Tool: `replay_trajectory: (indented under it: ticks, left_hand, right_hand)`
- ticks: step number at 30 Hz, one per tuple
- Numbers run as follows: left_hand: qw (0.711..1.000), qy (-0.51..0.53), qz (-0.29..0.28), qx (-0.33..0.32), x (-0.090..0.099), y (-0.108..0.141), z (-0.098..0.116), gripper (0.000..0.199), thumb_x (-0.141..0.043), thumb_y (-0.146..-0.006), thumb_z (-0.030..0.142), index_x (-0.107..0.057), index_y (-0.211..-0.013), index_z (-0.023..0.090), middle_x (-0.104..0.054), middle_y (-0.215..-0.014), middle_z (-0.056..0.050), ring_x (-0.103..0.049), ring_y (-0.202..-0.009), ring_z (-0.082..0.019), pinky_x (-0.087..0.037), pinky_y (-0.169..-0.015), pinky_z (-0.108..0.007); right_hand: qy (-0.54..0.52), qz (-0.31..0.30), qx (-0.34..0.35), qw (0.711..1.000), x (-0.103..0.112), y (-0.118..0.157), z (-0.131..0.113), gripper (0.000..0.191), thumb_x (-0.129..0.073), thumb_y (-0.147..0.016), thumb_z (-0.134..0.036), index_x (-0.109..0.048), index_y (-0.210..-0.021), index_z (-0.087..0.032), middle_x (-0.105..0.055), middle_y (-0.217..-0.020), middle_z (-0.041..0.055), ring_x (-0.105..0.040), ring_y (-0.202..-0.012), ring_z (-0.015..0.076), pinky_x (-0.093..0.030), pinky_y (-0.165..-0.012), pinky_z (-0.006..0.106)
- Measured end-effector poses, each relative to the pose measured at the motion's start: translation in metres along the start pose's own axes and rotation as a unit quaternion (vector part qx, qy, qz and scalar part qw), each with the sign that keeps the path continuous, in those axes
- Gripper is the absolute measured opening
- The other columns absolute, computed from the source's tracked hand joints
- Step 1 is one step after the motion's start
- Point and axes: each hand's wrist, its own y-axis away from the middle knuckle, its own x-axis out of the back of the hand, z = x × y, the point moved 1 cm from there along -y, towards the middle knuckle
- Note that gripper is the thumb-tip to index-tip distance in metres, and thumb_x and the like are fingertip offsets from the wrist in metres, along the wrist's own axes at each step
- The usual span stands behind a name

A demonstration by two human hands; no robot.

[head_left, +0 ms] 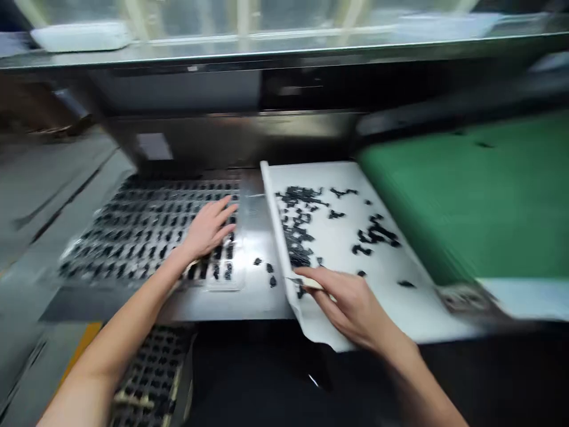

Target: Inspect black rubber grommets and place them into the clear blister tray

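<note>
Head view: right hand pinching a tool; left hand, splayed, holding nothing visible. Black pieces looking light, best edge-held.

On the right, a broad green belt slopes toward the far side, with a blurred grey metal fitting at its near left corner. Across the far side runs a metal shelf, bearing a rounded white object at its left end; pale upright bars rise behind its edge. Below the shelf stands a dull metal panel, and a whitish paper shows toward its left. Grey floor stretches along the left, crossed by a dark line, with a yellow strip nearer.
</note>
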Motion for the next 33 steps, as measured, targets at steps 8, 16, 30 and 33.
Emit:
replay_trajectory:
  ticks: [8,16,30,33]
  left_hand:
    - [0.973,0.096,0.136,-0.160,0.071,-0.066,0.097,0.062,-0.062,-0.108,0.036,-0.044,-0.166,0.049,-0.056,-0.166,-0.005,-0.060,-0.147,-0.034,-0.052,-0.124,-0.059]
    - [0.970,0.147,0.002,-0.195,0.037,-0.142,0.169,0.039,-0.056,-0.110,0.049,-0.068,-0.143,0.032,-0.071,-0.145,-0.006,-0.069,-0.132,-0.029,-0.059,-0.113,-0.048]
    - [0.982,0.069,0.060,-0.165,-0.020,-0.436,0.294,0.044,-0.062,-0.105,0.046,-0.069,-0.143,0.023,-0.067,-0.148,-0.012,-0.066,-0.129,-0.035,-0.052,-0.110,-0.047]
    - [0.986,0.049,0.037,-0.155,-0.040,-0.485,0.313,0.043,-0.068,-0.100,0.035,-0.072,-0.141,0.024,-0.069,-0.144,-0.013,-0.066,-0.127,-0.039,-0.053,-0.107,-0.052]
  right_hand:
    - [0.042,0.211,0.046,0.976,0.014,0.016,-0.005,0.025,-0.054,-0.112,-0.025,-0.066,-0.132,-0.016,-0.077,-0.092,0.0047,-0.072,-0.076,0.0169,-0.053,-0.069,0.032]
    - [-0.015,0.214,0.001,0.977,0.035,0.064,-0.006,0.028,-0.055,-0.108,-0.014,-0.068,-0.132,-0.014,-0.079,-0.102,0.0075,-0.073,-0.081,0.0176,-0.054,-0.074,0.031]
    - [-0.265,0.206,-0.112,0.935,0.055,0.075,0.003,0.029,-0.055,-0.115,-0.033,-0.075,-0.122,-0.013,-0.075,-0.089,0.0059,-0.071,-0.077,0.0143,-0.054,-0.070,0.024]
    - [-0.264,0.220,-0.110,0.933,0.055,0.078,0.004,0.037,-0.052,-0.117,-0.041,-0.075,-0.122,-0.014,-0.075,-0.089,0.0063,-0.069,-0.075,0.0144,-0.052,-0.069,0.026]
